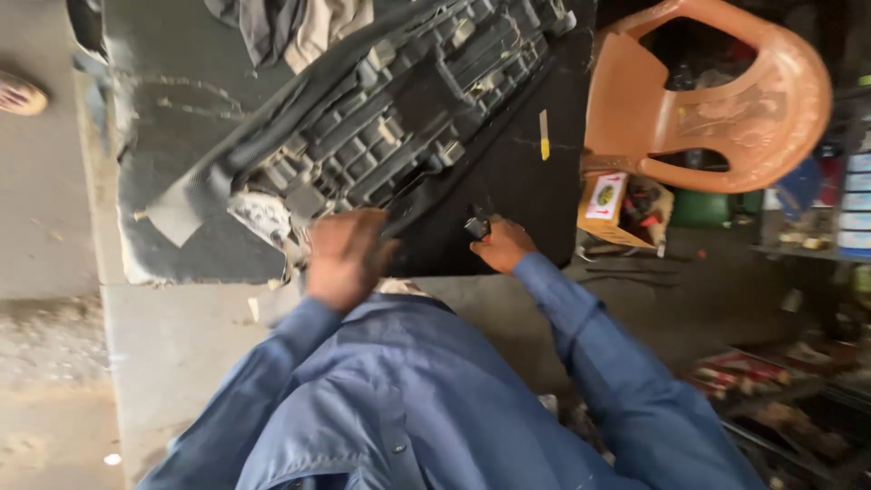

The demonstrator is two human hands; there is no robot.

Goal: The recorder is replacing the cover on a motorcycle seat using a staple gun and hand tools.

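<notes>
A large black plastic panel (408, 109) with a ribbed, gridded underside lies tilted on a dark mat (181, 118). My left hand (345, 256), blurred, presses down on the panel's near edge, next to a crumpled pale scrap (261, 216). Whether its fingers hold anything is not visible. My right hand (502, 245) is closed around a small dark tool (476, 227) whose tip touches the flat black part of the panel. Both sleeves are blue.
An orange plastic chair (717, 100) stands at the right, with a small cardboard box (606, 207) below it. A thin yellow-tipped stick (543, 136) lies on the panel. Clothes (290, 27) lie at the top. Cluttered shelves (844, 209) fill the right edge, and someone's shoe (18, 94) shows at the far left.
</notes>
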